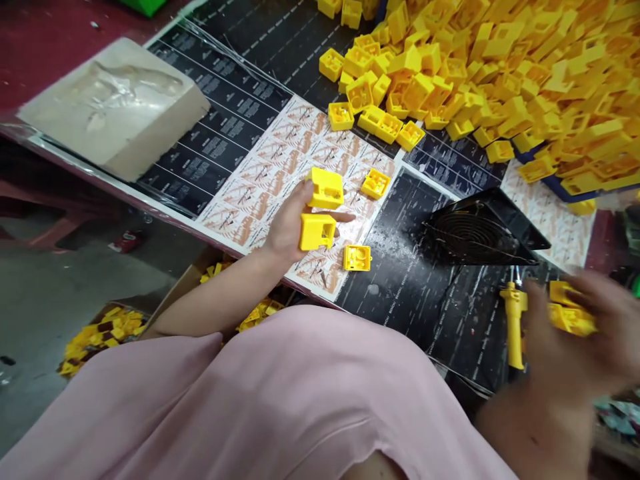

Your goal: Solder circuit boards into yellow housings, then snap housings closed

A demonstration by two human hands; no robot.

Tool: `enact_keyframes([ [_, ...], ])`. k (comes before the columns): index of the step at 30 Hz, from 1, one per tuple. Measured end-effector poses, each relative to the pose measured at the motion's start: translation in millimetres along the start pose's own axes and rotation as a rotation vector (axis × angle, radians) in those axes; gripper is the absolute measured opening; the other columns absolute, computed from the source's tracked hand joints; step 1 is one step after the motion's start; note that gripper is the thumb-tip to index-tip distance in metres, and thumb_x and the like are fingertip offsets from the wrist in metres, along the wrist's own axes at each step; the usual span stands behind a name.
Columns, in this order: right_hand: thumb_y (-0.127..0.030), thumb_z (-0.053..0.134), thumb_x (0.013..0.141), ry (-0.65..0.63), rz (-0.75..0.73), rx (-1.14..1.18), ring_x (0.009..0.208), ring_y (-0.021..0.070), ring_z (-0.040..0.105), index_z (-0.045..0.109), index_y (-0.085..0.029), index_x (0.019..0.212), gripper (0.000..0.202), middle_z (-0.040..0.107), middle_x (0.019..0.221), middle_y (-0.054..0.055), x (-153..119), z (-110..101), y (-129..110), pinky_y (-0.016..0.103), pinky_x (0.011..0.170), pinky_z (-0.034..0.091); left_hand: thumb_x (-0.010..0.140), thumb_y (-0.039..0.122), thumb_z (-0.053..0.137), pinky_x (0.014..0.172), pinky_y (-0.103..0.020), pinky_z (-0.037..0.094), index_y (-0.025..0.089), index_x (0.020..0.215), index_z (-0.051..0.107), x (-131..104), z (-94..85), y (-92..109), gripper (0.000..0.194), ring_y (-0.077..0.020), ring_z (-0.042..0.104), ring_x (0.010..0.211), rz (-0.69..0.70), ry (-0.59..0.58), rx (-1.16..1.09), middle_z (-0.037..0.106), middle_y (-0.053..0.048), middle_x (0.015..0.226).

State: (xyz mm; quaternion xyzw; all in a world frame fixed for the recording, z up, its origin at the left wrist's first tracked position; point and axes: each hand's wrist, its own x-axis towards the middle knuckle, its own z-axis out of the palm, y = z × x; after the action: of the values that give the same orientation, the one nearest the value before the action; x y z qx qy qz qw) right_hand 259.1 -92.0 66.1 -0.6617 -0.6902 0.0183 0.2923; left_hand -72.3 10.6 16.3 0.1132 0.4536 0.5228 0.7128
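Note:
My left hand is closed around two yellow plastic housings, an upper one and a lower one, with one finger stretched out past them. It hovers over the white patterned sheet near the table's front edge. Two loose housings lie close by, one open-side-up and another nearer me. At the right, my right hand is smeared by motion. Yellow housings show between its thumb and fingers, seemingly gripped. Just left of its thumb is a yellow-handled tool with a metal shaft.
A big heap of yellow housings fills the back right. A black angular holder with a wire coil stands mid-right on the dark table covering. A whitish block sits at the left. Boxes of yellow parts are below the table.

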Motion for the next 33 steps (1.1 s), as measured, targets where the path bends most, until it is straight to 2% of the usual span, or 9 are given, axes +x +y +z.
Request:
enact_keyframes([
  [3,-0.038,0.069,0.094,-0.258,-0.298,0.181,0.106,0.0360,0.075,0.061,-0.053,0.136,0.045,0.076,0.119,0.004,19,59,-36,0.060,0.088,0.065,0.101,0.033,0.044,0.047,-0.019,0.048,0.017,0.114,0.060,3,3.8,6,0.027,-0.0147,0.071,0.063,-0.144,0.097,-0.138,0.070,-0.002,0.078],
  [6,-0.044,0.070,0.095,-0.489,-0.465,0.296,0.116,0.0333,0.071,0.063,-0.036,0.137,0.044,0.072,0.129,0.011,34,109,-48,0.058,0.098,0.063,0.101,0.029,0.043,0.048,-0.019,0.047,0.017,0.100,0.060,5,5.3,9,0.021,-0.0118,0.065,0.056,-0.204,0.147,-0.240,0.066,-0.001,0.071],
  [9,-0.052,0.077,0.088,-0.603,-0.504,0.301,0.129,0.0377,0.064,0.057,-0.030,0.145,0.064,0.063,0.143,0.017,37,139,-47,0.064,0.105,0.057,0.101,0.028,0.040,0.050,-0.020,0.049,0.016,0.095,0.059,5,4.9,6,0.023,-0.0119,0.063,0.056,-0.184,0.147,-0.311,0.065,-0.002,0.070],
  [12,-0.049,0.074,0.091,-0.597,-0.474,0.291,0.120,0.0370,0.067,0.058,-0.032,0.143,0.058,0.068,0.132,0.015,30,151,-47,0.063,0.100,0.059,0.099,0.028,0.043,0.053,-0.022,0.050,0.016,0.100,0.059,3,1.1,2,0.020,-0.0127,0.063,0.059,-0.122,0.153,-0.270,0.065,-0.001,0.071],
  [15,-0.051,0.068,0.095,-0.544,-0.454,0.323,0.114,0.0346,0.069,0.059,-0.031,0.142,0.052,0.070,0.126,0.015,28,154,-54,0.058,0.097,0.062,0.091,0.033,0.061,0.066,-0.022,0.053,0.022,0.111,0.060,-2,-12.0,4,0.022,-0.0156,0.069,0.078,0.129,0.144,0.056,0.069,-0.001,0.089],
  [19,-0.055,0.069,0.093,-0.445,-0.491,0.363,0.140,0.0354,0.054,0.052,-0.025,0.148,0.065,0.056,0.151,0.019,63,163,-60,0.061,0.116,0.049,0.076,0.035,0.081,0.108,-0.036,0.048,0.025,0.118,0.067,-3,-41.4,9,0.045,-0.0301,0.061,0.123,0.555,-0.064,0.911,0.068,-0.009,0.125],
  [23,-0.048,0.076,0.088,-0.339,-0.138,0.432,0.147,0.0361,0.047,0.069,-0.025,0.124,0.043,0.058,0.150,0.014,118,191,-57,0.065,0.125,0.034,0.089,0.051,0.064,0.118,-0.056,0.035,0.021,0.124,0.072,5,-55.7,2,0.046,-0.0415,0.054,0.132,0.576,-0.349,1.550,0.066,-0.019,0.131],
  [28,-0.068,0.051,0.097,-0.458,0.350,0.951,0.109,0.0277,0.074,0.069,-0.023,0.106,0.050,0.078,0.110,0.011,131,207,-67,0.047,0.093,0.066,0.084,0.062,0.071,0.124,-0.069,0.009,0.029,0.143,0.064,1,-49.7,-17,0.068,-0.0485,0.031,0.153,0.652,-0.565,1.727,0.043,-0.015,0.165],
  [33,-0.056,0.061,0.098,-0.602,0.782,1.526,0.093,0.0212,0.079,0.068,-0.023,0.114,0.037,0.080,0.102,0.006,113,183,-83,0.030,0.075,0.068,0.100,0.049,0.057,0.115,-0.064,0.036,0.027,0.146,0.061,0,-50.9,-25,0.051,-0.0439,0.045,0.146,0.815,-0.666,1.951,0.054,-0.019,0.156],
])
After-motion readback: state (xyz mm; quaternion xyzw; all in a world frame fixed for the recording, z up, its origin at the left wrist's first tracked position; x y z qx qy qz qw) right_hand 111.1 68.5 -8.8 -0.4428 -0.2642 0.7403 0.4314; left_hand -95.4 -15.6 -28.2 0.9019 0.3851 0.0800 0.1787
